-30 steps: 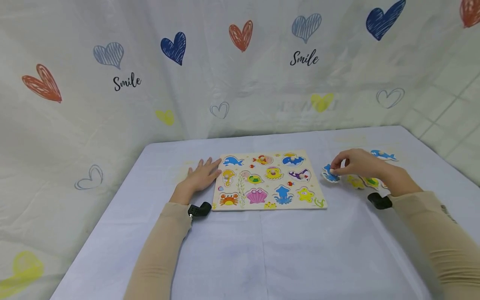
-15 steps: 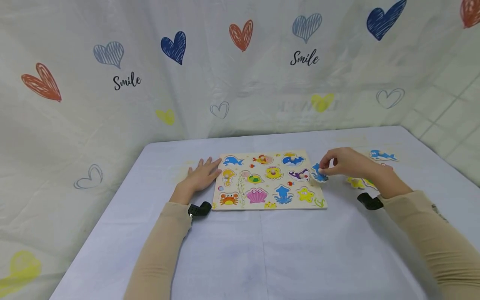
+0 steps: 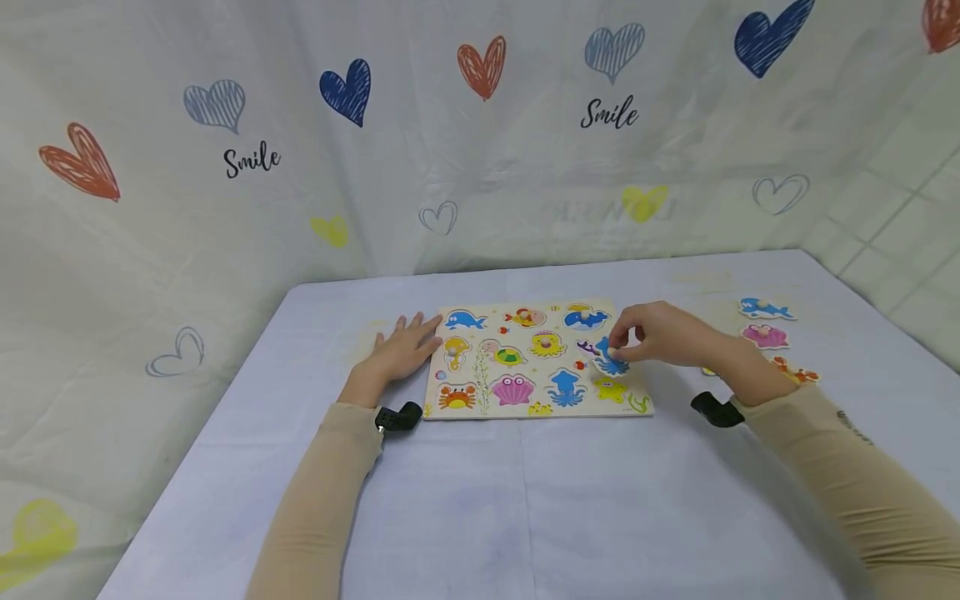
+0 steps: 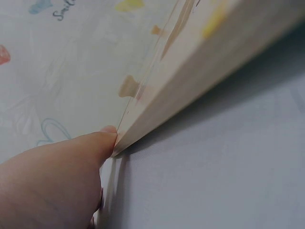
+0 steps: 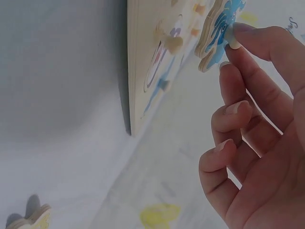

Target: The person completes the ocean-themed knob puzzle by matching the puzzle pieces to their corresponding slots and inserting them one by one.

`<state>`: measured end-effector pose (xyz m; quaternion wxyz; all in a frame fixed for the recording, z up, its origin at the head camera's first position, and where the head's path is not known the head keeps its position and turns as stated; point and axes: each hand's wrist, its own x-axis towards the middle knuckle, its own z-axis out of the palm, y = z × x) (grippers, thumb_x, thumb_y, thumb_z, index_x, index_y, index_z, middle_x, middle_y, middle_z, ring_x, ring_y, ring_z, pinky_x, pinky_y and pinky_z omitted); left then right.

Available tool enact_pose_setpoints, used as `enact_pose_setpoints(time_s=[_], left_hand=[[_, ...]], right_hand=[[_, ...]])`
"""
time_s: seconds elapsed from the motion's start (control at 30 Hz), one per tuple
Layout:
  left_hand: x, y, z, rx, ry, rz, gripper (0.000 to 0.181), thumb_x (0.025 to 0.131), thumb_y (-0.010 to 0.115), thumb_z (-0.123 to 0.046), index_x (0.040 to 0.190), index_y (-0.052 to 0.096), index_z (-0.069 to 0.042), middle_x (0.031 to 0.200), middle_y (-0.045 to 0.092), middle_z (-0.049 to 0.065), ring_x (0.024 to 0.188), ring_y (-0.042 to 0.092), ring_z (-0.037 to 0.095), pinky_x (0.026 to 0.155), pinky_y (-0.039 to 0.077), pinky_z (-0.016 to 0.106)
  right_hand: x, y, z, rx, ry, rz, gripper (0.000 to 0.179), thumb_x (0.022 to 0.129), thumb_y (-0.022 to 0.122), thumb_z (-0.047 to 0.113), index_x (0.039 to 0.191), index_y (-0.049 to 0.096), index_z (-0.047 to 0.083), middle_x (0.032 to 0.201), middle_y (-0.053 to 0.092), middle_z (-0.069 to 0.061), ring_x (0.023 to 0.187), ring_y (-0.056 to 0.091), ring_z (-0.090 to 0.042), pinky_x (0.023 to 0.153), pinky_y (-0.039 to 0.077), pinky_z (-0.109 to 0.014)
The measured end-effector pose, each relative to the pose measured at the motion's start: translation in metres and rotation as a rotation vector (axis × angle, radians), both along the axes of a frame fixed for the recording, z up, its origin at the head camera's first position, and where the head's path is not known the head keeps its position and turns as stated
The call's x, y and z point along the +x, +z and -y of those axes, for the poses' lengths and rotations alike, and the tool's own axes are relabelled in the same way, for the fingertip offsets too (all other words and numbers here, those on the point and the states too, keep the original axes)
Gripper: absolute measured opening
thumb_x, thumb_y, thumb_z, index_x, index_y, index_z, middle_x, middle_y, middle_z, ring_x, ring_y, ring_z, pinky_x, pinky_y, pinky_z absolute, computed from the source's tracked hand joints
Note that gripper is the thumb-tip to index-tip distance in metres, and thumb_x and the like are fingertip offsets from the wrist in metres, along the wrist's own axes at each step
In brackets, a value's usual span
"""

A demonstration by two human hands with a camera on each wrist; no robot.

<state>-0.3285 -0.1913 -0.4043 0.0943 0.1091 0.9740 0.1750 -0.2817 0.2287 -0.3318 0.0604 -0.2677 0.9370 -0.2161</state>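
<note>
A wooden peg puzzle board [image 3: 495, 310] with sea-animal pictures lies on the table. My left hand [image 3: 396, 354] rests at its left edge with fingers spread; the thumb [image 4: 95, 145] touches the board's corner in the left wrist view. My right hand [image 3: 660, 333] pinches a blue squid puzzle piece [image 5: 223, 28] by its small knob between thumb and fingertips. That piece hangs tilted above the right part of the board, over the purple whale and apart from the surface. A printed blue squid [image 3: 566, 389] shows on the board's lower row. Knobs stand on several board pictures.
Right of the board lie loose pieces: a blue one [image 3: 767, 309], a pink shell [image 3: 765, 336] and an orange crab [image 3: 799, 372], partly behind the right forearm. A yellow piece [image 5: 35, 219] shows in the right wrist view. A patterned curtain [image 3: 525, 167] hangs behind the table.
My right hand has carried the squid piece leftward from beside the board to above its right part. More loose pieces are uncovered behind the arm. The left hand has stayed put.
</note>
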Motion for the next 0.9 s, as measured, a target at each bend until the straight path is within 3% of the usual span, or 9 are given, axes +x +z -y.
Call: enact_pose_setpoints(time_s=[0.37, 0.9], left_hand=[[-0.001, 0.0, -0.001, -0.007, 0.003, -0.005, 0.063, 0.109, 0.035, -0.052, 0.166, 0.019, -0.028, 0.171, 0.007, 0.012, 0.155, -0.005, 0.042, 0.116, -0.003, 0.072], [0.0, 0.001, -0.002, -0.001, 0.004, 0.005, 0.063, 0.109, 0.036, -0.052, 0.166, 0.02, -0.028, 0.171, 0.006, 0.012, 0.155, -0.006, 0.042, 0.116, -0.005, 0.072]], right_hand=[[0.009, -0.003, 0.026, 0.062, 0.061, -0.006, 0.007, 0.09, 0.081, 0.02, 0.089, 0.075, 0.016, 0.086, 0.062, 0.005, 0.081, 0.054, -0.018, 0.069, 0.047, -0.033], [0.014, -0.008, 0.054, 0.112, 0.08, 0.014, 0.007, 0.091, 0.08, 0.022, 0.089, 0.076, 0.017, 0.083, 0.061, 0.007, 0.082, 0.054, -0.016, 0.07, 0.047, -0.031]])
